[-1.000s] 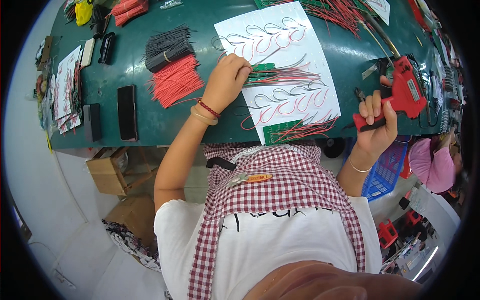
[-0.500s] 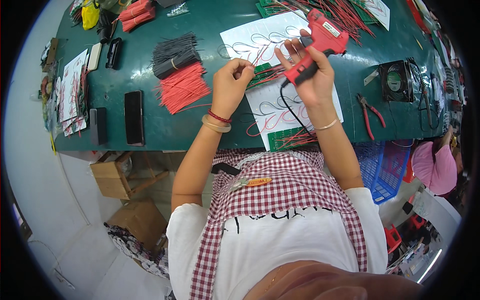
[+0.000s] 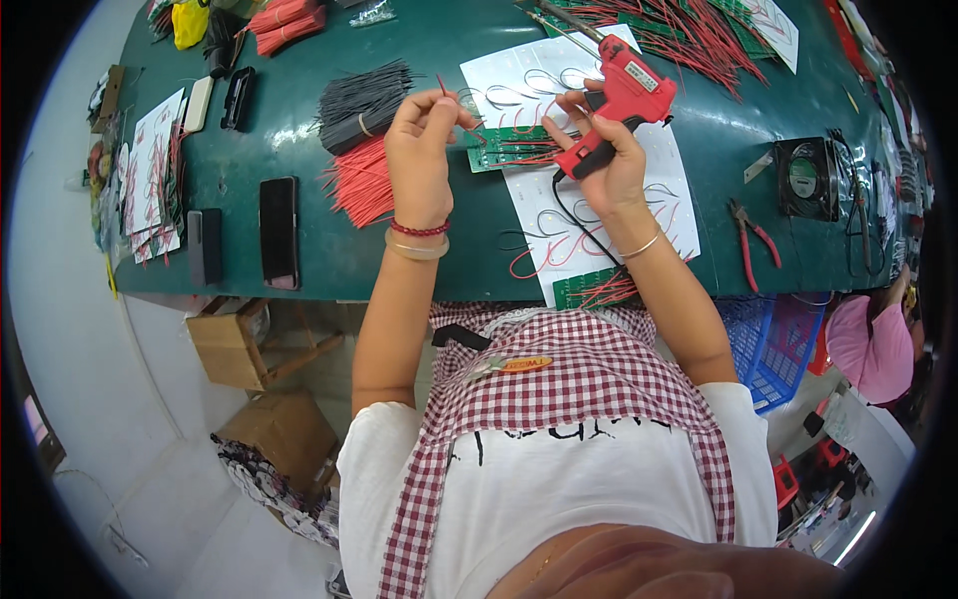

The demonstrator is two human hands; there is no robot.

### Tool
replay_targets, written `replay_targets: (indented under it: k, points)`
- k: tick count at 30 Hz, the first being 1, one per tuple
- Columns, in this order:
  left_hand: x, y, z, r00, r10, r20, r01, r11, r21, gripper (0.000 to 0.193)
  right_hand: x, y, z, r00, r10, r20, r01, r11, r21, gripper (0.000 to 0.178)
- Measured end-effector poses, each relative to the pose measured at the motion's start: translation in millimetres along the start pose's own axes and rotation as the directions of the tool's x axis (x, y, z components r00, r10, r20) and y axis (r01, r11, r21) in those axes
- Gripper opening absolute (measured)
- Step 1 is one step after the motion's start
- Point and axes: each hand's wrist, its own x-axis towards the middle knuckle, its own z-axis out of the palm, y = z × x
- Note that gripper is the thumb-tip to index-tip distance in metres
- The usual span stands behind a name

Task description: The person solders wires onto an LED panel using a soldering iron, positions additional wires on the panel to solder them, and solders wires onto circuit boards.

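My left hand [image 3: 419,150] is closed in a pinch on a thin red wire [image 3: 441,84], whose end sticks up past my fingertips. It is beside a bundle of black wires [image 3: 364,105] and above a bundle of red wires [image 3: 358,182]. My right hand [image 3: 621,175] grips the handle of a red soldering gun [image 3: 639,88], its metal tip pointing away to the upper left and its black cord trailing down. Between my hands a green circuit board [image 3: 489,152] with wires attached lies on a white sheet [image 3: 534,195]. A second green board [image 3: 571,292] lies at the table's near edge.
On the green table [image 3: 334,270] a phone [image 3: 279,235] and a dark box [image 3: 205,247] are at left. Red-handled cutters [image 3: 745,250] and a black fan [image 3: 806,180] are at right. More boards with red wires [image 3: 689,40] lie at the back. A blue crate [image 3: 773,349] stands below.
My left hand has drawn away from the circuit board to the left, with the red wire in its fingers. My right hand has brought the soldering gun slightly left and nearer.
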Motion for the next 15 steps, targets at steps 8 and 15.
replay_targets:
  k: [8,15]
  points:
    - [5,-8,-10,0.96,-0.253,0.121,0.217,0.943,0.251,0.017,2,-6,2,1.0,-0.014,0.012,0.015,0.994,-0.112,0.042]
    - [19,-25,-2,0.989,0.121,0.081,-0.138,0.593,0.794,0.012,-1,-27,8,1.0,0.017,0.004,-0.015,0.965,-0.26,0.041]
